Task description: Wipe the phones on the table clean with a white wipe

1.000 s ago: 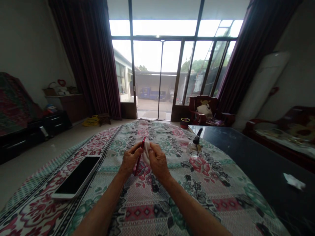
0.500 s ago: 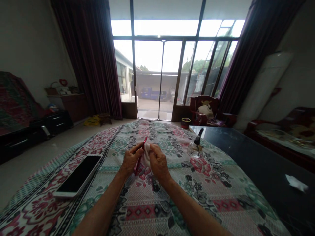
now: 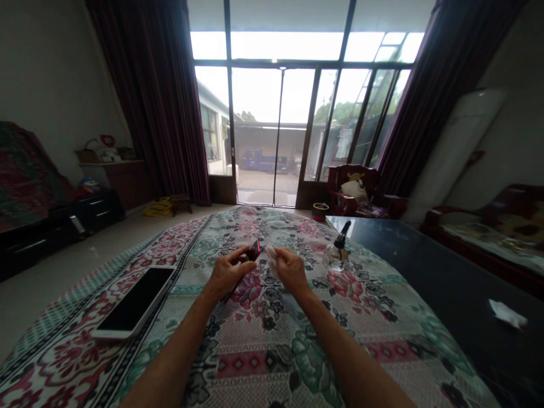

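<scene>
Over the middle of the flowered cloth (image 3: 242,377), my left hand (image 3: 225,276) is closed on a slim, dark-faced phone (image 3: 255,250) with a red edge. The phone is tilted, and my fingers cover much of it. Just to its right, my right hand (image 3: 290,270) pinches a white tissue (image 3: 271,255), which is apart from the phone. A clear spray bottle (image 3: 336,258) with a black nozzle stands upright to the right of my hands. Left of them, a large white phone (image 3: 135,303) with a dark screen lies face up.
A dark table (image 3: 395,249) adjoins on the right, with a crumpled white tissue (image 3: 508,313) on it. Beyond are a wooden armchair (image 3: 352,190), a small pot (image 3: 320,211) on the floor and glass doors (image 3: 272,141). A yellow bag (image 3: 158,207) lies far left.
My right hand has moved right with the tissue, off the phone. My left hand has turned the phone, so its dark face shows more.
</scene>
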`<state>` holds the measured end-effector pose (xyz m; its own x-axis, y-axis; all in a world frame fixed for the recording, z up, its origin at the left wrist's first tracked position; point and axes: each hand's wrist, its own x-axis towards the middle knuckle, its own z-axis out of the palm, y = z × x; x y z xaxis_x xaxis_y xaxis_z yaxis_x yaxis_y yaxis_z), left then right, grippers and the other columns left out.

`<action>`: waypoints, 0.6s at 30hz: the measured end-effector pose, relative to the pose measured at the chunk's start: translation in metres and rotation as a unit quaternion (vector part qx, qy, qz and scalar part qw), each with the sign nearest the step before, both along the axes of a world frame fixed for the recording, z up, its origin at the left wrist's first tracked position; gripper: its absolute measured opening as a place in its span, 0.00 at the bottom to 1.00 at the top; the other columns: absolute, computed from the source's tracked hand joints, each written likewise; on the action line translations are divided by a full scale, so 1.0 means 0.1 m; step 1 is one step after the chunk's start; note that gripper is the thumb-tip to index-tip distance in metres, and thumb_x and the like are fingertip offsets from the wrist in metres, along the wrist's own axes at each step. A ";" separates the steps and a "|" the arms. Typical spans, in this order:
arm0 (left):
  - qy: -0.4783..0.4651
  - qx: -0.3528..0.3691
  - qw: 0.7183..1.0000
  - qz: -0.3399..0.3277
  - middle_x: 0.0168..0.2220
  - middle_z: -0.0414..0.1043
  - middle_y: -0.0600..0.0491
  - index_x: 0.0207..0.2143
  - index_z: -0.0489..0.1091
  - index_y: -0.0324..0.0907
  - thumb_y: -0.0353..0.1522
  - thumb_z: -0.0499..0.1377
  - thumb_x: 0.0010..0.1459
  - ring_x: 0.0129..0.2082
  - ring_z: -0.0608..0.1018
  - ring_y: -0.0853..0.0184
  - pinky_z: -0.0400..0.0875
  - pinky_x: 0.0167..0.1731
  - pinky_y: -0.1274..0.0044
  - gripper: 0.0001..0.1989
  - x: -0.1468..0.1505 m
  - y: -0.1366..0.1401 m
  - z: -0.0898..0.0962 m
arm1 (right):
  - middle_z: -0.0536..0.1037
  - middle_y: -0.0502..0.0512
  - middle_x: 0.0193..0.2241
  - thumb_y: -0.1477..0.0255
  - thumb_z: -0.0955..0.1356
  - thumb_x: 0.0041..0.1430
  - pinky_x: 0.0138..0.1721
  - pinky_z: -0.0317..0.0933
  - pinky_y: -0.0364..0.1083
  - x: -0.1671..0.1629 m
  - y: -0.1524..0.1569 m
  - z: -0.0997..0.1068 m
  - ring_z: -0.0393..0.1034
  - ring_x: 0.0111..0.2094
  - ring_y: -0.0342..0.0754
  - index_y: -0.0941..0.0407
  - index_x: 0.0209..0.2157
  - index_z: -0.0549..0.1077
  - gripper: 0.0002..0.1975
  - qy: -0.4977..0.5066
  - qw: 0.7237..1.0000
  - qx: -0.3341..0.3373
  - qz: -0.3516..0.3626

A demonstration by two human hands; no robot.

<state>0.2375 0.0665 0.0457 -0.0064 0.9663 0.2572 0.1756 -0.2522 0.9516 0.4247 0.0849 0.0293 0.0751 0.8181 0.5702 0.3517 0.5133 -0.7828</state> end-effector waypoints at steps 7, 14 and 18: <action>0.222 0.119 0.965 -0.073 0.47 0.76 0.45 0.46 0.76 0.47 0.39 0.71 0.35 0.49 0.74 0.49 0.63 0.52 0.63 0.30 0.13 0.01 -0.21 | 0.81 0.52 0.33 0.68 0.62 0.50 0.33 0.65 0.44 0.26 0.10 0.00 0.73 0.34 0.50 0.57 0.42 0.79 0.20 0.053 0.986 -0.157 -0.011; 0.322 0.117 0.935 -0.092 0.45 0.77 0.44 0.43 0.77 0.48 0.43 0.69 0.38 0.48 0.74 0.49 0.64 0.48 0.65 0.26 0.16 -0.03 -0.37 | 0.80 0.49 0.31 0.70 0.62 0.47 0.26 0.63 0.42 0.33 -0.04 0.18 0.72 0.28 0.47 0.56 0.42 0.79 0.22 0.073 0.977 -0.195 0.051; 0.236 0.139 0.959 -0.069 0.47 0.77 0.46 0.45 0.76 0.48 0.44 0.65 0.47 0.46 0.77 0.53 0.66 0.48 0.69 0.22 0.03 0.03 -0.32 | 0.80 0.50 0.30 0.71 0.62 0.46 0.25 0.63 0.41 0.38 -0.22 0.21 0.71 0.27 0.46 0.55 0.40 0.79 0.20 0.052 0.963 -0.245 0.099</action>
